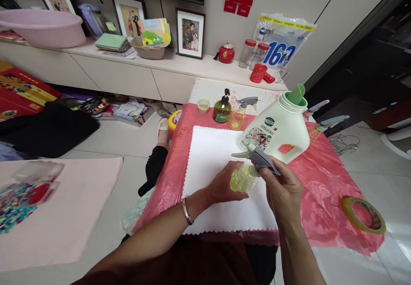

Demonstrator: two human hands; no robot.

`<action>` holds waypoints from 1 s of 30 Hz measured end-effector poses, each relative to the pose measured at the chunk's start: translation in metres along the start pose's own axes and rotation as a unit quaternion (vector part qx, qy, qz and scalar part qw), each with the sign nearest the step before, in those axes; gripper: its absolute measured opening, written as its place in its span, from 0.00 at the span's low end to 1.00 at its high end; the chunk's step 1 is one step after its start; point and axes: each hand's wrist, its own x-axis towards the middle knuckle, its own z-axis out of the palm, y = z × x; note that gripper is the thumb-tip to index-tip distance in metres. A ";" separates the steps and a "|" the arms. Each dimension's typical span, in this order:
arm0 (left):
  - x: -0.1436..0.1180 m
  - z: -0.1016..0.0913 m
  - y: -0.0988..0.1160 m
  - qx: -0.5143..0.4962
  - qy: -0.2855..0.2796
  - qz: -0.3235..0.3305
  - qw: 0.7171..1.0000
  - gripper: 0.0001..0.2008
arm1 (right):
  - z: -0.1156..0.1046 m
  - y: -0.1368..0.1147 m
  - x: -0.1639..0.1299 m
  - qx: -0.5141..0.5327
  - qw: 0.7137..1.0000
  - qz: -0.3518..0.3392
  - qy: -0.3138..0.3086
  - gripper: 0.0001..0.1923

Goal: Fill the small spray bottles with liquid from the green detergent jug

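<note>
Left hand grips the small yellow spray bottle above the white cloth; right hand pinches its grey trigger head. Best hold the bottle upright and steady while twisting squarely.

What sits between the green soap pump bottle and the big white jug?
A small yellow spray bottle with a grey trigger stands between the pump bottle and the jug, per the head view.

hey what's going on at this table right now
A person holds a small spray bottle of yellowish liquid over a white cloth on a red-covered table. The left hand cups its body; the right hand grips the grey trigger head. A large pale green jug stands just behind, funnel in its mouth. More spray bottles stand further back.
</note>
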 end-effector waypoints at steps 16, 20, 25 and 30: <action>0.002 0.000 0.000 0.008 -0.006 -0.002 1.000 0.55 | 0.000 0.004 -0.004 0.044 0.997 0.053 -0.030 0.32; 0.002 0.000 0.003 0.013 -0.004 -0.008 1.000 0.55 | -0.003 0.012 -0.006 0.039 0.997 0.061 -0.024 0.31; 0.002 -0.001 0.004 0.008 -0.003 -0.009 1.000 0.55 | -0.002 0.015 -0.005 0.004 0.998 0.038 -0.040 0.26; 0.003 -0.001 0.004 0.009 -0.005 -0.005 1.000 0.54 | -0.010 0.011 -0.004 -0.032 0.995 0.050 -0.086 0.23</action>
